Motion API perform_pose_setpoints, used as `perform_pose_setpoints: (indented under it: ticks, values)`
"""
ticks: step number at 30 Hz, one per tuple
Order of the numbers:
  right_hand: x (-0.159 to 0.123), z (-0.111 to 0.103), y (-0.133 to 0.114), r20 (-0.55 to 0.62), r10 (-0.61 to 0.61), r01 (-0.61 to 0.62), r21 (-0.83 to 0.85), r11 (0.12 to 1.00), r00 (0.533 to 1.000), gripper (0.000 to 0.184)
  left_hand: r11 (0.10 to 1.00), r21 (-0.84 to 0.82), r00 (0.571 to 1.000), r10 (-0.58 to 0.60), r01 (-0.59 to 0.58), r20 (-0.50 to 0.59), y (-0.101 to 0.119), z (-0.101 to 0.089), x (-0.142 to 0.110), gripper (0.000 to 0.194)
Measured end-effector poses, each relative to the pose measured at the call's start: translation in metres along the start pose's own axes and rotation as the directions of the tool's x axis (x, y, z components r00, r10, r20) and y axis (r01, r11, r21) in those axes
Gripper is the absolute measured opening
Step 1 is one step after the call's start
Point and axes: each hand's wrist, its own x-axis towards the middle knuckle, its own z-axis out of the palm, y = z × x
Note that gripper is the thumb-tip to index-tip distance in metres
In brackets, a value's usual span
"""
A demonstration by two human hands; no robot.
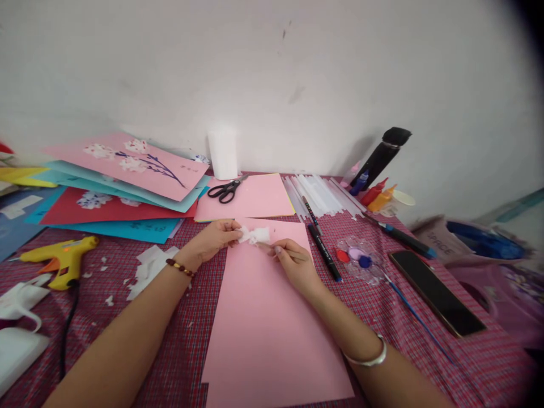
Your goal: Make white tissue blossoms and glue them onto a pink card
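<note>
My left hand (219, 238) pinches the left side of a small crumpled piece of white tissue paper (257, 235), near the far end of a long pink sheet of paper (272, 317). On the tissue's right side, my right hand (291, 260) is closed on what looks like a thin stick, its tip close to the tissue; the fingers hide most of it. Black-handled scissors (226, 190) lie on a stack of pink sheets (263, 195) just beyond. A black marker (324, 252) and a slim pen (312, 215) rest right of the pink sheet.
At left are finished flower cards (157, 170), a yellow glue gun (68, 260) and white tissue scraps (151, 269). Glue sticks (318, 192) lie at the back. To the right are a paint palette (359, 258), a blue paintbrush (419, 320), a phone (437, 292) and paint bottles (378, 195).
</note>
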Motion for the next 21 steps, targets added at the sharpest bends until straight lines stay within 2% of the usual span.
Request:
perform_pose_setpoints:
  ticks: [5,9,11,16,21]
  values:
    - [0.001,-0.002,-0.001,-0.057,-0.008,0.008,-0.005,1.0,0.998,0.017,0.983,0.178,0.989,0.021,-0.048,0.146,0.012,-0.005,-0.007,0.012]
    - [0.002,-0.002,0.0,-0.06,0.003,-0.003,0.003,1.0,0.998,0.016,0.933,0.34,0.974,0.041,-0.116,0.222,0.019,0.001,-0.008,0.012]
    - [0.002,-0.002,0.0,-0.056,0.007,-0.007,0.016,1.0,0.998,0.016,0.908,0.401,0.978,0.044,-0.123,0.202,0.017,0.008,-0.006,0.014]
    - [0.001,-0.004,-0.004,-0.066,0.009,-0.007,0.039,0.999,0.998,0.016,0.884,0.452,0.993,0.113,-0.117,0.035,0.004,0.025,0.003,0.014]
    - [-0.006,-0.007,-0.011,-0.135,-0.067,0.079,0.09,0.993,0.989,0.018,0.864,0.478,0.985,0.175,-0.157,0.008,-0.003,0.028,0.008,0.011]
